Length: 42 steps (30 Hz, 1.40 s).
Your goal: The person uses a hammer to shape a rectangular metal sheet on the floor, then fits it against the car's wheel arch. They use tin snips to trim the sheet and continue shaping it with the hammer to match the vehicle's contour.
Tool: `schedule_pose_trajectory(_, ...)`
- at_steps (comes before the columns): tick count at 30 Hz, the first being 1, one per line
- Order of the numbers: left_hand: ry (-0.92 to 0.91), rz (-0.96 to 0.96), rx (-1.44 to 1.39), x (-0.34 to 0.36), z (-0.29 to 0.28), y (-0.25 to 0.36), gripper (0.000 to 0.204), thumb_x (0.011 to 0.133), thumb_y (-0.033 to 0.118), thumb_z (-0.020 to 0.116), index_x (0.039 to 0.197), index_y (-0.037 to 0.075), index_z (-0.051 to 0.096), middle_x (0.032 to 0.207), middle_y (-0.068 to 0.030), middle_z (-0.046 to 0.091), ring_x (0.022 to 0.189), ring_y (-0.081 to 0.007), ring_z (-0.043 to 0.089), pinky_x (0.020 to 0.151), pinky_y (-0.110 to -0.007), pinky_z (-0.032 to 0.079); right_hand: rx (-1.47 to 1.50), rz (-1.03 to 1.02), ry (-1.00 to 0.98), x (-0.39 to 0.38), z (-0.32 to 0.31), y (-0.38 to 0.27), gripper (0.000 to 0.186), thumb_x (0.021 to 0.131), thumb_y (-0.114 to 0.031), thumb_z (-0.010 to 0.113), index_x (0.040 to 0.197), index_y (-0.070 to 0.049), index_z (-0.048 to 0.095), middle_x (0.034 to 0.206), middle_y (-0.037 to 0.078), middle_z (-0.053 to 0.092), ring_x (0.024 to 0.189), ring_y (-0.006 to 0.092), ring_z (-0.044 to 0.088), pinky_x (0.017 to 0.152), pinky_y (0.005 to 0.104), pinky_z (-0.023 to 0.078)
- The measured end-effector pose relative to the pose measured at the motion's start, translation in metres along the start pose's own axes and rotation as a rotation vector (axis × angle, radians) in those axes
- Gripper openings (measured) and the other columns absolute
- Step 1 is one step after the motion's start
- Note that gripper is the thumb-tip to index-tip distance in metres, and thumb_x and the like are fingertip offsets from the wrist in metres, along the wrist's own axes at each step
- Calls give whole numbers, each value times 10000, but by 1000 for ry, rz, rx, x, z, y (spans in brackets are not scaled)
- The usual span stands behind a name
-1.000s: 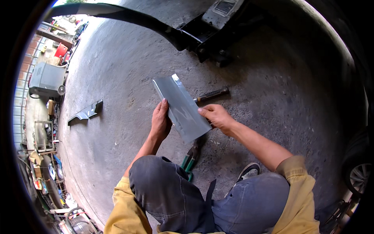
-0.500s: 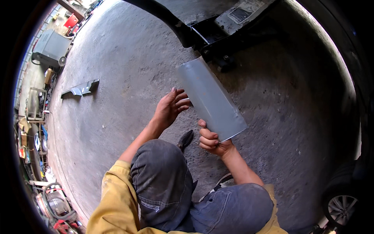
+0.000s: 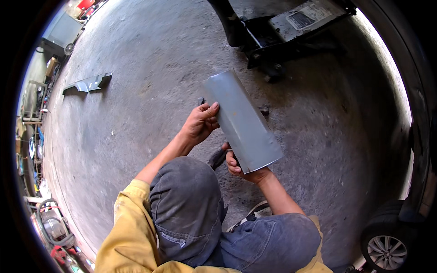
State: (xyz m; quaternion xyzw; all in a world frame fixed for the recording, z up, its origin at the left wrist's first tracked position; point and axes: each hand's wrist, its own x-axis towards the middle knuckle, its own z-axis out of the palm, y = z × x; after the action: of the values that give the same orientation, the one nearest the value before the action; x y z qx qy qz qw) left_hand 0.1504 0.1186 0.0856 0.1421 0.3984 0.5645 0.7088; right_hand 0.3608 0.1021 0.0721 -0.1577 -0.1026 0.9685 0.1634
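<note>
A grey, lightly bent sheet-metal panel (image 3: 244,123) is held tilted above the concrete floor between my two hands. My left hand (image 3: 199,123) pinches its left long edge, thumb on the upper face and fingers partly hidden beneath. At the near end, my right hand (image 3: 243,167) grips the panel from below, with its fingers curled at the left corner. Beyond the left hand a small dark end of something (image 3: 200,101) shows, and another dark piece (image 3: 264,110) peeks out past the panel's right edge. A dark pointed thing (image 3: 217,159) lies between my knee and right hand.
A floor jack (image 3: 291,27) with a black handle stands at the far right. On the floor to the left lies a curved metal piece (image 3: 88,83). A car wheel (image 3: 387,251) is at the lower right. Hoses and clutter (image 3: 54,223) line the left wall.
My left hand has closed on the panel's left edge; its fingers were apart before. The panel's near end has shifted slightly left and nearer. The view has shifted, so the jack appears farther right.
</note>
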Motion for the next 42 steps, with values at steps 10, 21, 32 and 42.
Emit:
schedule_pose_trajectory(10,63,-15,-43,-5,-21,-3,309,887,311,611,1030,39,576,861,7,631,771,-73,591,775,-269,483,-589,-336,203,6,-46,12,364,923,-269,492,1187,-21,514,1042,96,567,919,188,566,769,304,480)
schedule_pose_trajectory(21,-4,-48,-96,-1,-29,-7,369,897,293,598,1097,-11,535,944,-45,632,819,-95,624,739,-219,506,-42,-216,334,2,-21,-2,435,981,-342,387,1204,7,520,1105,85,614,1023,167,585,862,322,494)
schedule_pose_trajectory(32,103,-84,-57,-3,-17,-6,382,883,270,620,1087,-41,534,933,-83,629,775,-110,634,671,-176,525,-151,-242,268,1,-5,-6,404,958,-296,477,1219,12,494,1121,84,587,1033,156,551,902,301,440)
schedule_pose_trajectory(42,106,-121,-53,-2,-20,-6,400,870,257,639,1099,-50,522,947,-86,625,795,-115,628,670,-183,524,-315,-266,311,2,0,-8,383,941,-231,515,1209,41,482,1079,77,588,968,127,567,846,262,459)
